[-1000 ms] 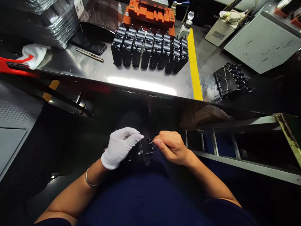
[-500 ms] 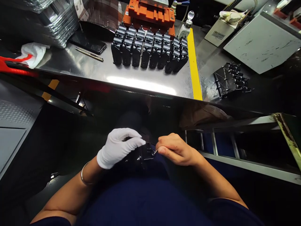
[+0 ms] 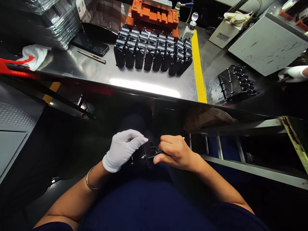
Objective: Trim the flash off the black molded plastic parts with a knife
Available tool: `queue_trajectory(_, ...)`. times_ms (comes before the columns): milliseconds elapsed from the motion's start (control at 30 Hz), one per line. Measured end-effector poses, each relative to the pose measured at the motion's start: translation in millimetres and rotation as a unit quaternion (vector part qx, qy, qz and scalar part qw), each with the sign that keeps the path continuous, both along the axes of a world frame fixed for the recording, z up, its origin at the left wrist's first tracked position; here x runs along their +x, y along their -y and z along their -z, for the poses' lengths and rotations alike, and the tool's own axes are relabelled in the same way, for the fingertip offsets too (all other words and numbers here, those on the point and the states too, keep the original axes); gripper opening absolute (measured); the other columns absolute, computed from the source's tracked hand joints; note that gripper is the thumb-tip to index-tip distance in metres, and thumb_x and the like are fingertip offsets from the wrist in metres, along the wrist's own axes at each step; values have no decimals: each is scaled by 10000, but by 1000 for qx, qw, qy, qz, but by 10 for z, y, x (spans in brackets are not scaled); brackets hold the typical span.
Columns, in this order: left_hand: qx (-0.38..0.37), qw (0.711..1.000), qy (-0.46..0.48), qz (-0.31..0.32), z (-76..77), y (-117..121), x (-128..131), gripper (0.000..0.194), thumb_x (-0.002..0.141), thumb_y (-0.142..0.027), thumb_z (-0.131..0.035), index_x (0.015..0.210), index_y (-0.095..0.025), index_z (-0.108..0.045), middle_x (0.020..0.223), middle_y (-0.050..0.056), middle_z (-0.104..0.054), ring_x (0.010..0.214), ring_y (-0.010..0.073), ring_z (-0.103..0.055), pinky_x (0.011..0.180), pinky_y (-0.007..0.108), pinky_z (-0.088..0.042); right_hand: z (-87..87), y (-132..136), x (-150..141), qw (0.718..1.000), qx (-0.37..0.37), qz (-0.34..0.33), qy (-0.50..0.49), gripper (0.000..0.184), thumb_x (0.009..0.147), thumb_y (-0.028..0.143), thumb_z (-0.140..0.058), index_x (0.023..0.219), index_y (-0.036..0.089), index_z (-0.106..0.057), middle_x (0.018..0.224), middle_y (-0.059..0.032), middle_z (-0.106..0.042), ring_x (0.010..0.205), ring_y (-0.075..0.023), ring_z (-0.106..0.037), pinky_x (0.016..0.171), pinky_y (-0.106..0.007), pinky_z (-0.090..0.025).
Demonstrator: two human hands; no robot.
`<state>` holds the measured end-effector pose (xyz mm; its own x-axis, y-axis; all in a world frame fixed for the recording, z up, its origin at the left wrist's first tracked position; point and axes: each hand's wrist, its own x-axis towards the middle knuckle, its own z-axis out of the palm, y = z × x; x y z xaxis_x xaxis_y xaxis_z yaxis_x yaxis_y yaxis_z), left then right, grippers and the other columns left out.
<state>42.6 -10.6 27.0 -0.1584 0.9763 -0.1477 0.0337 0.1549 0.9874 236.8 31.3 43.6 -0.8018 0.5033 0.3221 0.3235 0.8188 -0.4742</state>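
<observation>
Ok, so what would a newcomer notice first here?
Probably the white glove on the left hand, low centre, facing the bare right hand. Next, the orange block behind the row of black parts on the bench. Just right of those runs a yellow stripe.

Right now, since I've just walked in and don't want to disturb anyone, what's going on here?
A person seems to hold a small dark part in the white-gloved left hand, in front of the body. The bare right hand is partly curled close beside it; a thin pale tip shows past the knuckles, too little to name. A row of black parts stands on the metal bench. At the view's right edge is another person's white-gloved hand.
</observation>
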Motion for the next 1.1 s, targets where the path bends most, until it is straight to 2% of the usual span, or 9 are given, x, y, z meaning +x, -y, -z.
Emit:
queue_trajectory(300,-53,997,25,-40,2,-27,48,203,690,-375,-701,648,-176,-705,630,10,-689,567,120,-597,523,188,-470,58,-29,-31,995,65,72,-7,578,911,613,-322,666,145,-557,602,-2,-444,530,-100,-369,496,-233,-254)
queue_trajectory(533,-53,997,7,-58,20,-36,61,242,707,-406,-684,647,-172,-695,635,18,-688,580,136,-609,532,207,-477,72,-48,-45,993,85,82,-7,574,938,563,-317,541,169,-446,559,14,-368,507,-96,-298,478,-253,-200)
queue_trajectory(600,-58,997,8,-59,25,-34,70,249,705,-412,-683,647,-170,-694,629,19,-685,571,136,-606,519,207,-472,65,-63,-43,996,53,67,-10,549,947,534,-336,540,174,-412,554,21,-357,500,-91,-286,473,-256,-190)
queue_trajectory(700,-70,996,21,-54,22,-36,78,241,682,-406,-703,637,-170,-689,628,20,-683,562,134,-600,510,208,-469,35,-105,-14,997,-80,-13,-7,502,960,475,-375,556,177,-388,537,40,-357,474,-70,-301,461,-232,-217)
queue_trajectory(767,-74,995,35,-52,10,-58,79,239,670,-408,-715,648,-171,-689,642,19,-685,579,136,-602,524,210,-473,15,-129,16,978,-187,-90,-17,492,958,480,-378,574,174,-405,531,46,-382,463,-57,-338,460,-203,-262)
queue_trajectory(833,-79,994,50,-58,-5,-101,75,267,665,-435,-717,667,-171,-683,649,13,-675,598,135,-596,541,212,-475,10,-139,36,962,-242,-116,-47,480,968,480,-345,613,173,-443,550,37,-425,478,-60,-386,473,-190,-310)
queue_trajectory(900,-95,991,67,-69,-17,-154,71,319,670,-484,-704,652,-170,-651,610,-6,-629,566,119,-556,514,210,-453,25,-134,35,971,-220,-53,-83,438,992,409,-305,670,171,-481,580,20,-455,511,-76,-417,495,-200,-345)
queue_trajectory(1000,-138,985,78,-65,-18,-212,68,389,712,-534,-656,589,-178,-557,524,-45,-500,479,86,-437,437,204,-375,77,-109,-3,986,-96,87,-102,326,981,259,-348,729,164,-531,589,8,-468,528,-94,-424,512,-223,-356)
queue_trajectory(1100,-163,983,69,-44,-7,-228,70,408,761,-531,-612,572,-187,-500,509,-57,-433,463,78,-377,423,206,-337,130,-81,-50,985,15,144,-91,237,942,203,-439,755,158,-577,579,2,-501,517,-98,-435,514,-232,-356)
